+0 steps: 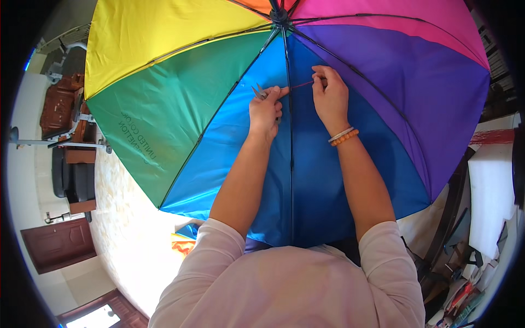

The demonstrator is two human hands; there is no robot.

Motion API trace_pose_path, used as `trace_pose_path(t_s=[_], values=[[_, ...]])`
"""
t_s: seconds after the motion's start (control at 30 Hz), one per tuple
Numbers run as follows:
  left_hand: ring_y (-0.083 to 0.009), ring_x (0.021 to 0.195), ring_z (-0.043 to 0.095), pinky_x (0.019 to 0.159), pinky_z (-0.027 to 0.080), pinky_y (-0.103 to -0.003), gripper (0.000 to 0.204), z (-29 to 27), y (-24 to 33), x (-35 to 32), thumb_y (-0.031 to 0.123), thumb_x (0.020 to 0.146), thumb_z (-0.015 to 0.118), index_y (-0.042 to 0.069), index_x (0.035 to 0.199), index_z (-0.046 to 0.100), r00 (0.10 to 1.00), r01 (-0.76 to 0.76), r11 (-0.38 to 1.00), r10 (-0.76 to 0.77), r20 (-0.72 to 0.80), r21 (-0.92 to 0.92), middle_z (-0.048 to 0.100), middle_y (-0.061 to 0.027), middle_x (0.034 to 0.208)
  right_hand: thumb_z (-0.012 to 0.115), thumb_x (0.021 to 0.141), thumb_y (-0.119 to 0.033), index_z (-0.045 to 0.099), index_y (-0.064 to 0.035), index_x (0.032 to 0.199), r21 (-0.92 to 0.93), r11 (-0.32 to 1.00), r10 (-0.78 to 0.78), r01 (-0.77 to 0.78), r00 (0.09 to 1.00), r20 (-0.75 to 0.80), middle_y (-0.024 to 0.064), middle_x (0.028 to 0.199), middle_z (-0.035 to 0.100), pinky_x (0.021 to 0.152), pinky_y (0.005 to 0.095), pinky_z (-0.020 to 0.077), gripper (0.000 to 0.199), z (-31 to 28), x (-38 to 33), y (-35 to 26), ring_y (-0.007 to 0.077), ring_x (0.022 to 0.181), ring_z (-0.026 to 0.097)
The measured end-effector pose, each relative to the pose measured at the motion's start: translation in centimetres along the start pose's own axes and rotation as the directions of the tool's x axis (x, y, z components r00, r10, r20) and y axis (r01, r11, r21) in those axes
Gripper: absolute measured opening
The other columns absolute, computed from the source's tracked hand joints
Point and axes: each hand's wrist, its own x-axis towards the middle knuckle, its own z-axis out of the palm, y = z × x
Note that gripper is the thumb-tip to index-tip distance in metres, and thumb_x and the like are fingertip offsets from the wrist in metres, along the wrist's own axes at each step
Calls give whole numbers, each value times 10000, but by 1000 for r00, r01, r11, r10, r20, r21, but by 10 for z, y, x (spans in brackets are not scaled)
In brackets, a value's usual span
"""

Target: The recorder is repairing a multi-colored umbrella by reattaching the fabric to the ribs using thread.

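Observation:
An opened rainbow umbrella (pixel 180 93) spreads before me with its inside and black ribs showing. My left hand (pixel 265 113) is closed around small metal snips (pixel 259 92), whose blades poke out past the fingers. Its index fingertip touches a black rib (pixel 291 142) that runs down the blue panels. From that rib a thin dark reddish thread (pixel 302 85) stretches across to my right hand (pixel 332 97). The right fingers are pinched on the thread's other end, in front of the darker blue panel. Whether a needle is there is too small to tell.
The umbrella's hub (pixel 279 15) is at the top, where the ribs meet. Beyond the left edge are exercise equipment (pixel 68 143), a black padded seat (pixel 82 177) and a brown door (pixel 59 246). Assorted items and a white sheet (pixel 492 191) crowd the right side.

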Motion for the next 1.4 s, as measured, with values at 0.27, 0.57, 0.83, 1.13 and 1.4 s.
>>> trace_pose_path(t_s=[0.27, 0.57, 0.83, 1.13, 1.4], values=[[-31, 540, 384, 458, 335, -150, 176, 2, 5, 0, 153, 929, 572, -4, 1003, 605, 999, -3, 1000, 3, -33, -15, 677, -99, 965, 549, 813, -22, 615, -26, 1003, -23, 1000, 21, -20, 999, 38, 84, 914, 667, 698, 329, 501, 201, -1, -1, 2, 233, 765, 634], [-37, 542, 397, 458, 333, -147, 156, -1, 6, -2, 140, 920, 585, -2, 979, 610, 999, -33, 997, 31, 24, 70, 682, -107, 957, 543, 824, -43, 616, -31, 1005, -36, 999, 42, -40, 998, 53, 78, 886, 672, 696, 337, 499, 196, -4, -3, 3, 237, 759, 635], [-43, 536, 406, 461, 321, -141, 156, 2, 6, -6, 140, 883, 639, -5, 938, 643, 998, -63, 984, 60, 24, 169, 682, -87, 865, 555, 812, 12, 629, -12, 994, -60, 998, 40, -32, 987, 154, 64, 873, 655, 678, 279, 486, 198, -11, -3, 1, 185, 738, 619], [-35, 522, 397, 448, 300, -145, 161, 1, 5, -4, 147, 842, 691, 1, 906, 663, 998, -29, 969, 14, 63, 246, 595, -21, 712, 585, 801, -43, 613, -42, 855, -156, 926, -284, 343, 908, 308, 34, 854, 599, 671, 327, 460, 60, -6, -3, -3, 232, 726, 578], [-36, 524, 402, 444, 300, -153, 146, -2, 6, -8, 142, 838, 693, 14, 901, 664, 998, -30, 969, 14, 66, 245, 572, -11, 682, 587, 796, -45, 583, -52, 810, -228, 899, -285, 375, 894, 345, 34, 833, 590, 653, 323, 451, 16, -11, -4, -7, 230, 704, 566]])
